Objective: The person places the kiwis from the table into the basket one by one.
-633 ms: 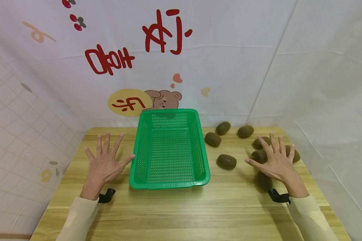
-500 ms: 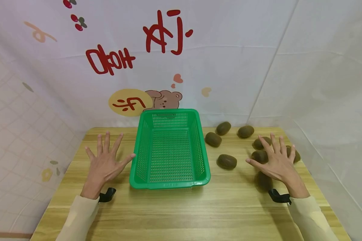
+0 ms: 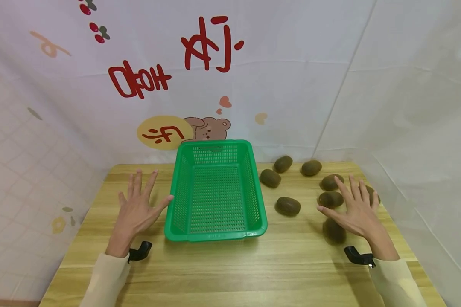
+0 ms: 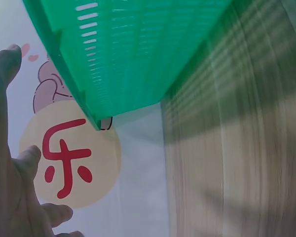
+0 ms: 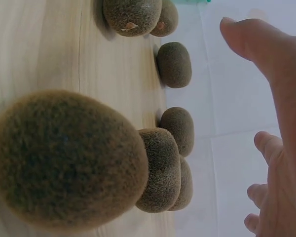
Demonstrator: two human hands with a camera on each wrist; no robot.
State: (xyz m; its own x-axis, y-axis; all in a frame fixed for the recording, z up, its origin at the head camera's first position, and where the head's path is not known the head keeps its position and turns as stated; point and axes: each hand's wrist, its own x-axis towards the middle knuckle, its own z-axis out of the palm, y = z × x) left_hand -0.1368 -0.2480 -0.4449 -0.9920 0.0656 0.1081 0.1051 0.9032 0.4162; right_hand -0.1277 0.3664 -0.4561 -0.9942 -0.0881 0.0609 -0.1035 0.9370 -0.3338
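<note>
A green plastic basket [image 3: 215, 236] with slotted sides sits on the wooden table, nothing inside it. To its left my left hand [image 3: 136, 213] is spread palm down, the thumb tip right at the basket's rim in the head view. My right hand [image 3: 357, 215], also spread and holding nothing, hovers over the kiwis at the right. One kiwi [image 3: 334, 231] lies below its thumb and looms large in the right wrist view. Another kiwi [image 3: 330, 199] is just left of the fingers, and one more kiwi [image 3: 370, 195] is partly hidden behind them.
Between basket and right hand lie more kiwis, among them a near kiwi [image 3: 288, 206] and a kiwi [image 3: 270, 178] beside the basket's right wall. A white printed cloth [image 3: 292, 85] hangs behind the wooden table [image 3: 230, 273] and along both sides.
My left hand has turned slightly, its outer fingers drawing toward the basket. My right hand has shifted a little right and toward me. Basket and kiwis stay in place.
</note>
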